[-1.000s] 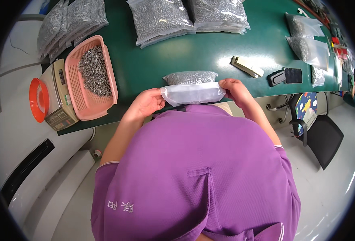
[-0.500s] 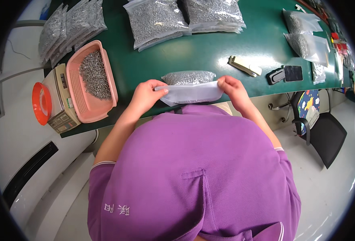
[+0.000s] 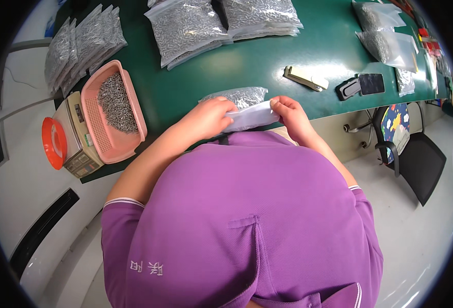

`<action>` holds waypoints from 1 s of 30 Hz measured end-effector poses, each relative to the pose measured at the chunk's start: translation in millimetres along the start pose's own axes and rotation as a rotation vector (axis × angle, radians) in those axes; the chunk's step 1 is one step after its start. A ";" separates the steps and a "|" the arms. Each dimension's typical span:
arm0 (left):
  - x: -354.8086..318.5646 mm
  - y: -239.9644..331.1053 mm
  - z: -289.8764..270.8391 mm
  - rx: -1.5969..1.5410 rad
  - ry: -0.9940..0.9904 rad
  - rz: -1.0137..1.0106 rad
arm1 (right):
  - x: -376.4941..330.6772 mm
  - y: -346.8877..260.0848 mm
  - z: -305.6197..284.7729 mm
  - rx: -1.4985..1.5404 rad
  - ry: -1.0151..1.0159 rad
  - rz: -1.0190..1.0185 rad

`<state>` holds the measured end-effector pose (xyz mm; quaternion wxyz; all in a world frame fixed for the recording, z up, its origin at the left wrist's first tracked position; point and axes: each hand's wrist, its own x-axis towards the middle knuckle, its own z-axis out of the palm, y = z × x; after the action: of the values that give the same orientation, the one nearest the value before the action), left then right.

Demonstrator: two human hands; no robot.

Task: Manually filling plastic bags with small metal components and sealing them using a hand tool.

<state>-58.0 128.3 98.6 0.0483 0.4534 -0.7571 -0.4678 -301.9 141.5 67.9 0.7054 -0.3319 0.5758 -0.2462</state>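
At the near edge of the green desk (image 3: pixel 267 66), a clear plastic bag of small metal parts (image 3: pixel 239 97) is held flat, its empty mouth end (image 3: pixel 252 115) drawn back toward the purple shirt (image 3: pixel 247 215). The left hand (image 3: pixel 208 115) is clenched on the left part of that mouth strip, and the right hand (image 3: pixel 288 113) is pinched on its right corner, so both grips are closed on the bag. The step in hand is judged to be the pressing or folding shut of the bag's mouth; the next move would call for the strip to be kept taut and level so that no parts spill. The bag's long axis is laid left to right along the desk edge, with the filled end pointed away from the body. Left of the bag, a pink tray of loose parts (image 3: pixel 113 110) is seen resting on a beige weighing scale (image 3: pixel 77 136), with an orange lid (image 3: pixel 53 142) beside it. Right of the bag a stapler (image 3: pixel 306 78) and a dark phone (image 3: pixel 362 84) are found. Beyond the bag, stacks of filled bags (image 3: pixel 221 23) are laid.
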 end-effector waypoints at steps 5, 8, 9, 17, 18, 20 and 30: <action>21.2 -4.3 -17.2 -0.170 -0.230 -0.205 | 15.6 5.8 -9.1 0.084 -0.059 0.135; 27.0 -10.4 -25.1 -0.296 -0.357 -0.268 | 20.9 -1.9 -11.7 0.127 -0.088 0.218; 28.8 -13.1 -26.5 -0.296 -0.357 -0.268 | 22.2 -5.1 -14.7 0.036 -0.115 0.219; 31.2 -16.1 -27.3 -0.492 -0.419 -0.373 | 10.7 -43.9 7.4 -0.889 -0.287 -0.596; 30.9 -16.2 -26.6 -0.492 -0.420 -0.372 | 14.1 -44.0 10.1 -0.889 -0.286 -0.595; 28.0 -18.2 -25.3 -0.478 -0.395 -0.326 | 23.8 -45.0 15.6 -0.977 -0.352 -0.697; -20.9 -31.5 -20.9 -0.285 -0.093 -0.252 | 52.0 -38.6 16.2 -0.692 -0.615 -0.247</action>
<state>-15.1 125.0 93.9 0.0181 0.5110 -0.6220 -0.5930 -273.6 81.1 65.1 0.6565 -0.6707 0.3449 -0.0127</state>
